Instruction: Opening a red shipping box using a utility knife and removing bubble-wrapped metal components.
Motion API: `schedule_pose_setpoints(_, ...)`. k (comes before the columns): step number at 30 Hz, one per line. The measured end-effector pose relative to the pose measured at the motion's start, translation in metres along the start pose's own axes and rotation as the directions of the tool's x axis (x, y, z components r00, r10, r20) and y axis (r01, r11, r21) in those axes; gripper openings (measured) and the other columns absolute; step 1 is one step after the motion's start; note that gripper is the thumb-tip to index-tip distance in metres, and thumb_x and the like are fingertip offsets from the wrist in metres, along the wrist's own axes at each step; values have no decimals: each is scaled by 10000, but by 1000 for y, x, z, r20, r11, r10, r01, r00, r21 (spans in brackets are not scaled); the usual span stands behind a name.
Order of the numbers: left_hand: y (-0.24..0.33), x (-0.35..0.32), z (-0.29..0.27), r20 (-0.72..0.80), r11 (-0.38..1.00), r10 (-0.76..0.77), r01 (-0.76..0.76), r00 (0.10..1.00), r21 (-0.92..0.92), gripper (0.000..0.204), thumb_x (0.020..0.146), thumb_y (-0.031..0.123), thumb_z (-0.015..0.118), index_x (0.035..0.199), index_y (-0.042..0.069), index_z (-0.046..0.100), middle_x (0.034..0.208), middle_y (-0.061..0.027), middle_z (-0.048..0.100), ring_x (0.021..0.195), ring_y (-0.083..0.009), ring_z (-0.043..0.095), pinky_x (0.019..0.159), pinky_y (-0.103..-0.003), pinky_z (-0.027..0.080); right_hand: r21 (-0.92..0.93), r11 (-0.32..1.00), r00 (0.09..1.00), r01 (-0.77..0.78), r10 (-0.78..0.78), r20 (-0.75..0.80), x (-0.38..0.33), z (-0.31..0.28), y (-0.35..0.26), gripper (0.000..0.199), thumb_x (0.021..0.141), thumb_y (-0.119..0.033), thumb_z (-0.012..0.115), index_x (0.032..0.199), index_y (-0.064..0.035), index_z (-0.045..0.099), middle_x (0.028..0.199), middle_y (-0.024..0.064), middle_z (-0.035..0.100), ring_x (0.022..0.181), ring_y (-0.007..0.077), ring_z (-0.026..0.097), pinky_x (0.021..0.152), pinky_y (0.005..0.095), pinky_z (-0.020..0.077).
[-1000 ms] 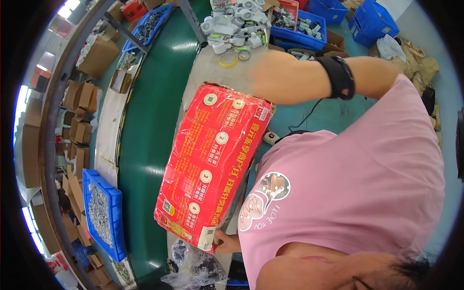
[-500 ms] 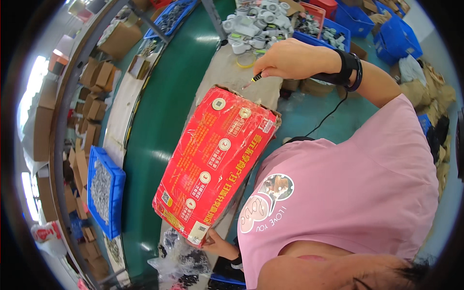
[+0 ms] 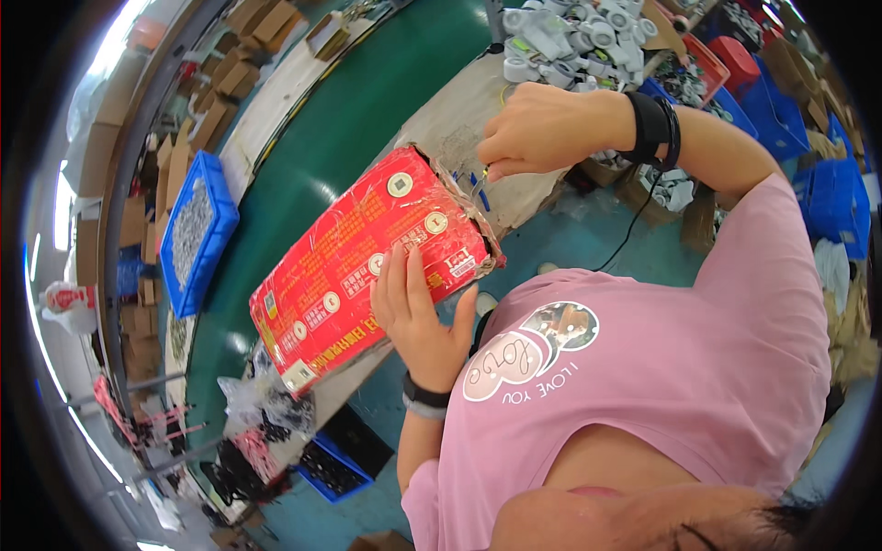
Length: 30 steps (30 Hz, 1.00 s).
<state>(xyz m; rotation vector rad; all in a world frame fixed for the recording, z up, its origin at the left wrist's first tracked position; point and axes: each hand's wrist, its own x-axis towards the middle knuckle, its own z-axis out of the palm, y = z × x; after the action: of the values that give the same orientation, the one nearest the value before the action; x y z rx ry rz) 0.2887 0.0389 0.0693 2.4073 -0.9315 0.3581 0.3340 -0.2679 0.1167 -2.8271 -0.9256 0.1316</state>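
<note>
The left hand (image 3: 418, 308) lies flat with fingers spread on the near side of a red printed carton (image 3: 367, 266), while the right hand (image 3: 542, 129) is closed in a pinch on a small tool with a blue handle (image 3: 480, 188), its tip at the carton's torn upper end. The carton rests at a slant along the edge of the grey desk (image 3: 459, 129), one end toward the right hand and the other pointing down-left toward clear plastic bags (image 3: 266, 404). Both wrists carry dark bands, and a thin black cord (image 3: 634, 230) hangs from the right one. A heap of pale grey moulded parts (image 3: 560, 41) sits on the desk just beyond the right hand. A green conveyor belt (image 3: 303, 156) curves along the far side of the desk. Across it stands a blue crate of small metal pieces (image 3: 193, 230), with stacks of flattened brown cardboard (image 3: 211, 119) near it. Further blue crates (image 3: 836, 193) line the person's right, and another (image 3: 331, 468) sits on the floor below the carton
</note>
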Motion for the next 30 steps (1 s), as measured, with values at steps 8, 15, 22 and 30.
schedule_pose_setpoints(8, 15, 10, 39, -122, 939, -37, 77, 992, 334, 875, 768, 693, 663, 1396, 99, 528, 1409, -104, 534, 1310, -332, 461, 1091, -612, 225, -271, 841, 881, 469, -469, 69, 54, -15, 5, 330, 918, -420, 596, 753, -150, 690, 618, 52, 639, 576, 280, 632, 492, 408, 462)
schedule_pose_setpoints(15, 17, 2, 54, -217, 927, -21, 100, 976, 361, 606, 817, 583, 676, 1239, 149, 653, 1317, -72, 600, 1253, -319, 526, 1106, -633, 243, -362, 663, 755, 655, -593, 280, 100, -28, 11, 364, 876, -440, 636, 677, -141, 697, 641, 30, 668, 581, 241, 648, 490, 379, 489)
schedule_pose_setpoints(22, 52, 1, 86, -375, 919, -91, 223, 922, 325, 219, 847, 194, 698, 1061, 166, 738, 1173, -7, 671, 1174, -248, 591, 1140, -558, 286, -284, 526, 597, 801, -730, 333, 112, -28, 24, 331, 876, -397, 652, 687, -129, 700, 645, 26, 674, 582, 220, 651, 486, 357, 487)
schedule_pose_setpoints(30, 103, 24, 119, -552, 720, -314, 573, 772, 391, 213, 862, 184, 729, 1072, 150, 731, 1201, -57, 587, 1185, -296, 524, 1088, -532, 343, -290, 314, 373, 904, -911, 176, 131, -29, 29, 126, 684, -229, 731, 660, -119, 675, 596, 35, 639, 556, 216, 626, 465, 349, 450)
